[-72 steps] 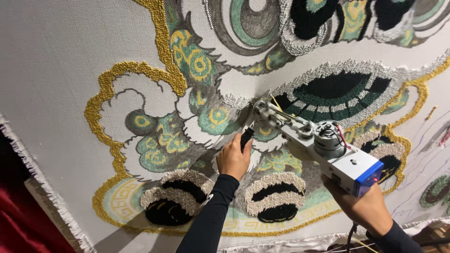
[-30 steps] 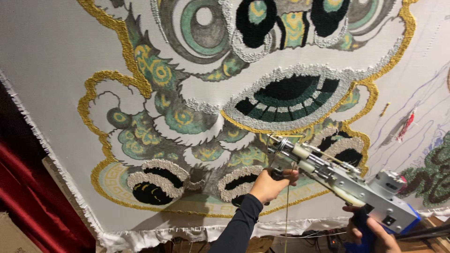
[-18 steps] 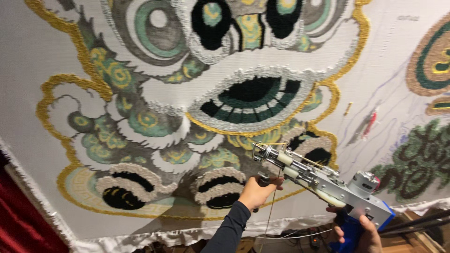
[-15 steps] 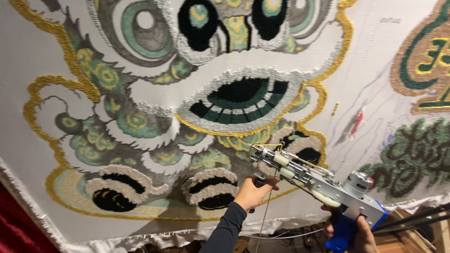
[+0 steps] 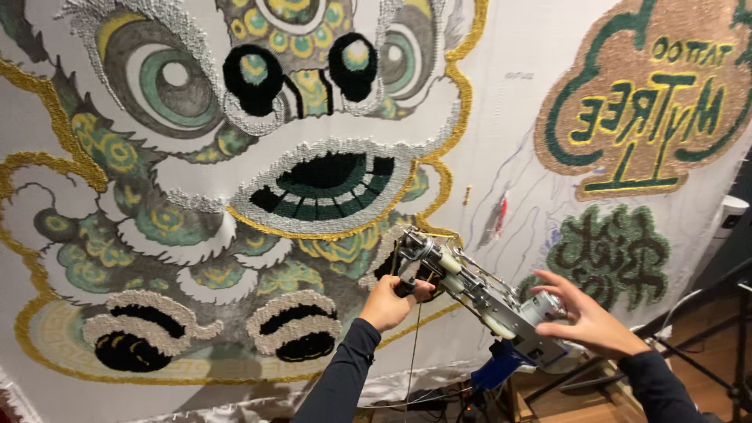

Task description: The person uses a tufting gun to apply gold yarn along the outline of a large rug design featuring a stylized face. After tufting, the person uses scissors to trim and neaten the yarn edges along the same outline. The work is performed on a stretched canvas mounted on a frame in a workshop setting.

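**Stretched tufting cloth, tufting gun held against it**

Pale backing cloth fills nearly the whole view, stretched upright and reaching far above and to both sides of the hands. Most of it carries a large tufted lion-dance face in grey, green, gold and black, spreading up and to the left of the hands, with round eyes, a wide toothed mouth and gold cord outlines. Up and to the right of the hands sits a brown tufted patch with green and yellow lettering, and below it, just above the right hand, a dark green tufted patch. Thin drawn lines mark the bare cloth between the face and these patches. Beyond the right hand, at the lower right, a wooden floor and dark stand legs show.

A metal tufting gun lies between the hands, its nose against the cloth at the lower right edge of the face. The left hand is closed round the front handle of the gun. The right hand is spread wide, fingers open, palm resting against the gun's rear body above its blue grip. Both arms wear dark sleeves.
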